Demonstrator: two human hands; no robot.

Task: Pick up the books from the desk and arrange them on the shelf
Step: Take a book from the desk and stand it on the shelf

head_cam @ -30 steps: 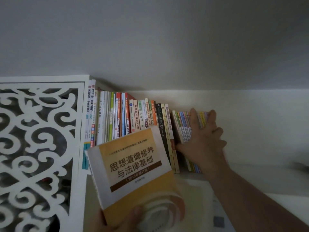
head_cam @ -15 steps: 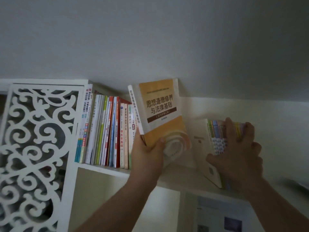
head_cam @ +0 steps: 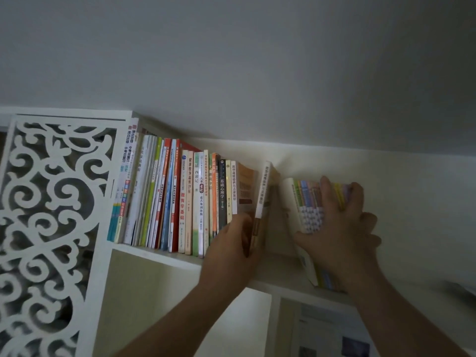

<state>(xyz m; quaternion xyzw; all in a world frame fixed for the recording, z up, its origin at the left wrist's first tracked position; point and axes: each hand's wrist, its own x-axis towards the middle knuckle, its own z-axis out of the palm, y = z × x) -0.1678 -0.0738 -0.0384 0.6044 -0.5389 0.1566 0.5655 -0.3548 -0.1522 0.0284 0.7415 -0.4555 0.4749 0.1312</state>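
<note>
A row of upright books [head_cam: 180, 197] fills the left part of the white shelf [head_cam: 159, 256]. My left hand [head_cam: 231, 251] grips the bottom of an orange-and-white book [head_cam: 264, 191], which stands spine-out in a gap at the right end of that row. To the right, a bundle of thin books with coloured spines [head_cam: 307, 202] leans rightward. My right hand [head_cam: 337, 228] presses flat against those spines, fingers spread, holding them off the gap.
A white fretwork panel [head_cam: 46, 228] closes the shelf unit on the left. The ceiling slopes close above the books. Below the shelf are open compartments; the right one [head_cam: 334, 333] shows papers or pictures. Shelf board continues bare to the right of the bundle.
My left hand has carried the orange-and-white book up from below, turned it spine-out and slid it into the gap. My right hand pushed the thin books further right and holds them there.
</note>
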